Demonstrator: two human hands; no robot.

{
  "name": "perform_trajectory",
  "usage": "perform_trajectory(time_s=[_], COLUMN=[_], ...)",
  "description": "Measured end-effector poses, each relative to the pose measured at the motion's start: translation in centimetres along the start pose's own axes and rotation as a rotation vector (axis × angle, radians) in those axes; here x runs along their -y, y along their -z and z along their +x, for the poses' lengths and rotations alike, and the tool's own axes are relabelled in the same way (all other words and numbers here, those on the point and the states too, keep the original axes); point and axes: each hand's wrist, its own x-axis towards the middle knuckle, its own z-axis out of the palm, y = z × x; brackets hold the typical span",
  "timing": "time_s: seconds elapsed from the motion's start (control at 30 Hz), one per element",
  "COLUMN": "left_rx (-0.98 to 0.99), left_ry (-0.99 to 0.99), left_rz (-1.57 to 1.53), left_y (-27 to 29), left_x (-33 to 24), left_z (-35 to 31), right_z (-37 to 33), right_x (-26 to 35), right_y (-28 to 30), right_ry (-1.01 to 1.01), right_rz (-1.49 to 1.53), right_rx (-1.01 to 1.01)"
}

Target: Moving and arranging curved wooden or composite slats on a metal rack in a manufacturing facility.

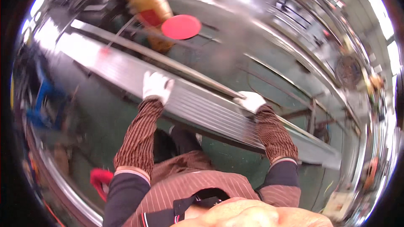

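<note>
A long ribbed silver metal panel (198,105) runs across the view from upper left to lower right, at about waist height. My left hand (155,86), in a white glove, lies on its top face with the fingers over the far edge. My right hand (251,101), also in a white glove, grips the far edge of the same panel further right. Both forearms wear brown striped sleeve covers. The picture is blurred by motion.
A red round lid (181,26) sits on a yellow drum (151,10) beyond the panel. More long metal profiles (269,33) lie across the back. The floor is green. A blue frame (42,101) stands at the left, a red object (100,179) by my left elbow.
</note>
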Motion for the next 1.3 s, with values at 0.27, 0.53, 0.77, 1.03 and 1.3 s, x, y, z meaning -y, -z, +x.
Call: perform_trajectory(time_s=[0.27, 0.53, 0.77, 1.03, 1.3], left_rx=[-0.213, -0.172, -0.180, -0.211, -0.203], left_ry=[-0.020, 0.028, 0.036, 0.036, 0.023], left_rz=[-0.209, -0.171, -0.177, -0.162, -0.162], left_y=[-0.8, -1.6, -1.3, -1.4, -1.6], left_x=[-1.6, -0.4, -0.7, -0.6, -0.5], left_z=[-0.1, -0.6, -0.4, -0.5, -0.6], right_z=[0.1, 0.8, 0.4, 0.6, 0.7], right_x=[-5.3, -1.1, -0.5, -0.5, -0.5], right_y=[-8.1, -7.0, -6.0, -6.3, -6.3], right_ry=[0.261, -0.068, -0.116, -0.143, -0.152], right_rz=[0.315, 0.228, 0.264, 0.279, 0.293], right_rx=[-0.157, -0.106, -0.066, -0.066, -0.060])
